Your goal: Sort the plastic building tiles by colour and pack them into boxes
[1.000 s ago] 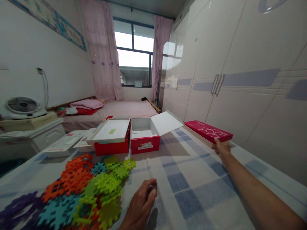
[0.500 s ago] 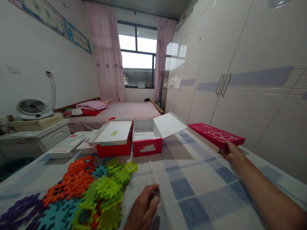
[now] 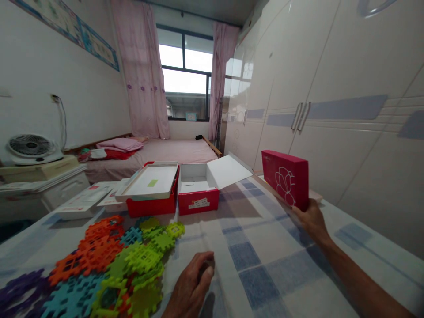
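My right hand [image 3: 311, 221] grips the lower right corner of a flat crimson box [image 3: 285, 179] with a white flower outline. The box stands tilted up on its edge, its front facing me; its back is hidden, so I cannot tell whether it is only a lid. My left hand [image 3: 192, 282] rests on the checked cloth [image 3: 265, 282] with fingers loosely bent, a gap beside the thumb, and nothing in it. Left of that hand lies a heap of interlocking plastic pieces: lime green [image 3: 145, 256], orange [image 3: 99, 251], teal [image 3: 74, 293] and purple [image 3: 26, 291].
A red box [image 3: 198, 203] with a white interior stands with its flap open to the right. Beside it, a white tray [image 3: 150, 181] sits on another red box [image 3: 152, 207]. White boxes [image 3: 86, 201] lie farther left. A wardrobe [image 3: 331, 145] lines the right side.
My right hand has tipped the crimson box from lying flat to upright, bringing it slightly left. My left hand stays on the cloth. The view has shifted a little to the right.
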The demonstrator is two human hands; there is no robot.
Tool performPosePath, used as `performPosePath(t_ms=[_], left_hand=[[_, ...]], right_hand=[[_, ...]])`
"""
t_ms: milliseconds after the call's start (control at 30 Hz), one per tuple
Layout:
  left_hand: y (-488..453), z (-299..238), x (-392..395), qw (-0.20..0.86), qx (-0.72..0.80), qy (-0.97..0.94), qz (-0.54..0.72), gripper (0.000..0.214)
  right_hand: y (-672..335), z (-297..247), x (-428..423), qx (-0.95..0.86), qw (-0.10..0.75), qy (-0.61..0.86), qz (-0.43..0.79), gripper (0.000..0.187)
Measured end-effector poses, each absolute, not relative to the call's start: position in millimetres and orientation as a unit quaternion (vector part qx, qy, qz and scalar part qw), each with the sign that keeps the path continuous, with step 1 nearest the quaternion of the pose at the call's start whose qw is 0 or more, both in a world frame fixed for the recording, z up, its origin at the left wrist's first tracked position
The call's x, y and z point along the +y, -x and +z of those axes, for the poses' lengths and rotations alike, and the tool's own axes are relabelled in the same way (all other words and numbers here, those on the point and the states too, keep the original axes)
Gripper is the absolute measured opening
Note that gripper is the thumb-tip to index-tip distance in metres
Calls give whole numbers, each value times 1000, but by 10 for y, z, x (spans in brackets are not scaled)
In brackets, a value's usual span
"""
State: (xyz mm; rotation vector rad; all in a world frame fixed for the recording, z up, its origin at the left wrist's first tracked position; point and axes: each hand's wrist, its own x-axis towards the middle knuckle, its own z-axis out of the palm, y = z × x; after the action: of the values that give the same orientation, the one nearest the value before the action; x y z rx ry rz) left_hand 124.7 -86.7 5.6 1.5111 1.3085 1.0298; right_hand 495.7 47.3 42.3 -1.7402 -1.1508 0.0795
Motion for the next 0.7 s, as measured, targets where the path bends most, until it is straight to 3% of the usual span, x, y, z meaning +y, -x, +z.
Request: performPosePath(t_ms=[367, 700], left_hand=[[-1229, 109, -873, 438, 512, -615, 409, 34], [-1235, 42, -857, 420, 517, -613, 423, 38]], right_hand=[[-5427, -101, -72, -741, 284, 603, -77, 24], [-4718, 37, 347, -830, 208, 511, -80, 38]])
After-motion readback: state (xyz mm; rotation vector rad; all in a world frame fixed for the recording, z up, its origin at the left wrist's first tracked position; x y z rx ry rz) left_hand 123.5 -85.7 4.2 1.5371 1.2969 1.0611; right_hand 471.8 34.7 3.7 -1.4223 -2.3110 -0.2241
